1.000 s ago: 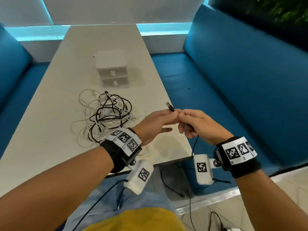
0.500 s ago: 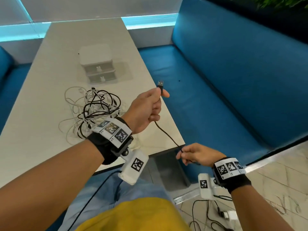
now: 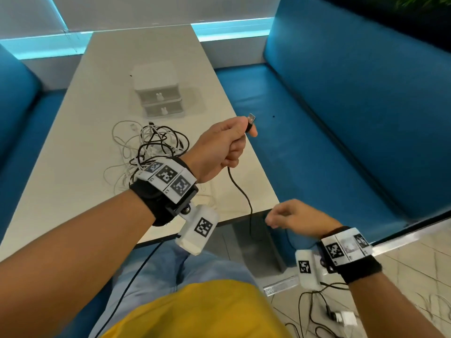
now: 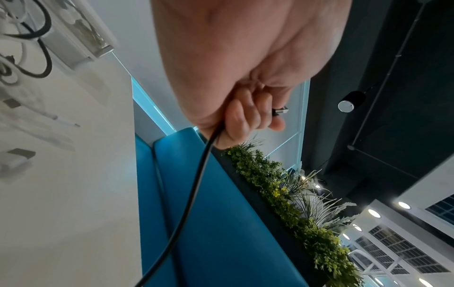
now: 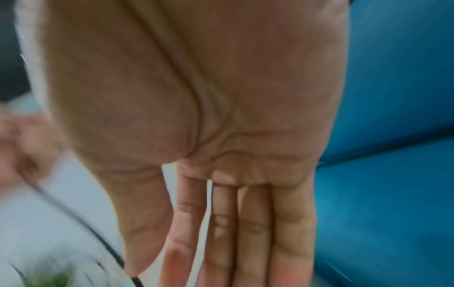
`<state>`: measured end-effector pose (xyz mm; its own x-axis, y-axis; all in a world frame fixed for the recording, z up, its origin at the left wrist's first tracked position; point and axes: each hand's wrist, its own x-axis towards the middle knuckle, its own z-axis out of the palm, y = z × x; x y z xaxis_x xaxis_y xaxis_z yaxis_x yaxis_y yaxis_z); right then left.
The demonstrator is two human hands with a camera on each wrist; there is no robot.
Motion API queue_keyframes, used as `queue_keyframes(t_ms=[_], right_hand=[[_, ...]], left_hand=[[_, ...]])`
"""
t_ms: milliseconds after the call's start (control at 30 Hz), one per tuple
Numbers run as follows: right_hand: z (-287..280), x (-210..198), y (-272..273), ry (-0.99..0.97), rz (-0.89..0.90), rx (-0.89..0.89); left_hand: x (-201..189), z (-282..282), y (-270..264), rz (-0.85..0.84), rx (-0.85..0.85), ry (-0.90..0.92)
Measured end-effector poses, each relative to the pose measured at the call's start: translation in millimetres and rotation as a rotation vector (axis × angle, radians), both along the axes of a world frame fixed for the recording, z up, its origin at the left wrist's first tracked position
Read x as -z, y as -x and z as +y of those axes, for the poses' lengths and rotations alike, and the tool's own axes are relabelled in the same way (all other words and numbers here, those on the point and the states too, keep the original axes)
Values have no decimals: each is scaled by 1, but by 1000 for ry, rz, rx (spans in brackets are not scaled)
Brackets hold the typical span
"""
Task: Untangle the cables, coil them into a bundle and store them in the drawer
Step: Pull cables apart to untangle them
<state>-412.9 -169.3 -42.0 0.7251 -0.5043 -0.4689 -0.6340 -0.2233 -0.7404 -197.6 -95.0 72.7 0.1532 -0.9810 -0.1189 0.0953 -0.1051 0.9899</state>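
Observation:
My left hand [image 3: 240, 140] is raised over the table's right edge and grips a black cable [image 3: 240, 191] just below its USB plug [image 3: 251, 117], which sticks up past the thumb. The left wrist view shows the fingers [image 4: 245, 116] curled round the black cable [image 4: 191, 194] and the USB plug [image 4: 281, 111]. From there the cable hangs down past the table's front corner. My right hand [image 3: 273, 218] hovers beside it below the table edge, its fingers [image 5: 233, 223] straight and holding nothing. A tangle of black and white cables [image 3: 151, 147] lies on the table [image 3: 73, 191] before a small white drawer unit [image 3: 158, 93], both drawers closed.
Blue bench seats [image 3: 329, 142] flank the table on both sides. The table's dark pedestal [image 3: 258, 252] stands under the front edge. More black cable and a white charger [image 3: 344, 318] lie on the tiled floor at the lower right.
The hands have parted: my left hand stayed up with the plug end while my right hand ran down the cable below the table edge, then let go and straightened its fingers.

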Motion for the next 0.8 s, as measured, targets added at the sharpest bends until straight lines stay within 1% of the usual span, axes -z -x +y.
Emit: queue_keyframes(t_ms=[67, 133, 200, 267, 333, 433, 567, 633, 700, 800], right_hand=[[5, -43, -16, -57, -175, 38], [9, -78, -38, -42, -327, 69], [14, -95, -62, -17, -363, 10], [17, -93, -86, -49, -342, -79], [23, -80, -103, -97, -292, -185], [26, -56, -112, -184, -231, -242], [24, -38, -115, -56, -92, -318], [25, -36, -123, 34, -76, -317], [30, -38, -136, 143, -52, -374], [43, -42, -157, 204, -57, -424]], left_hand=[[-1, 2, -5, 21, -6, 3], [1, 5, -8, 65, -24, 8], [4, 9, -10, 120, -64, 35], [4, 13, -17, 133, -121, 74], [0, 21, -30, 138, -192, 99], [-8, 38, -59, 162, -325, 126], [-10, 61, -102, 228, -530, 183], [-6, 68, -116, 200, -581, 176], [-2, 73, -122, 177, -618, 179], [-1, 82, -135, 192, -671, 188]])
